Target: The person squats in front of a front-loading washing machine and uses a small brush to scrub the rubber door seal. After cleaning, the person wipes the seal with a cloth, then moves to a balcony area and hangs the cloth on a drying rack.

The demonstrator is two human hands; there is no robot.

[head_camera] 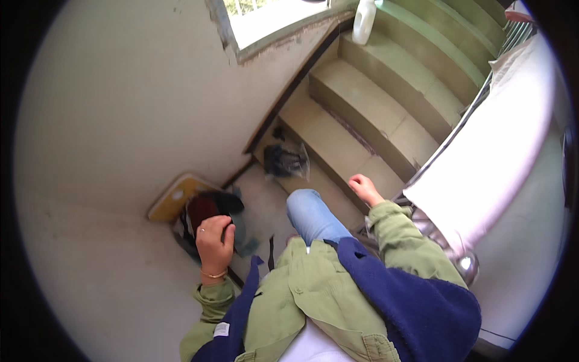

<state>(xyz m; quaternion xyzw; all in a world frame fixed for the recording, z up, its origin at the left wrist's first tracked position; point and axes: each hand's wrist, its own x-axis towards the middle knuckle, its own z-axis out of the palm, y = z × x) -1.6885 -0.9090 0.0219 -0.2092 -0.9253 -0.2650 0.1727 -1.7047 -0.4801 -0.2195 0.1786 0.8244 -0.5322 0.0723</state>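
Observation:
My left hand (pixel 215 242) is held out with bent fingers, a gap showing between thumb and fingers and nothing visible in it. In the picture it overlaps a heap of dark items (pixel 221 203) on the floor by the wall. My right hand (pixel 365 189) hangs over the lower stairs (pixel 344 122) in a loose fist, with no object showing. Beside that sleeve, a white cloth (pixel 488 140) drapes over the stair railing. One bent knee in blue jeans (pixel 314 215) points toward the bottom step.
A clear plastic bag with dark contents (pixel 287 160) lies on the lowest step. Higher up, a white plastic jug (pixel 363 22) stands near the window sill (pixel 289 38). A yellow board (pixel 178 197) leans against the wall. The railing ends in a shiny metal ball (pixel 467 266).

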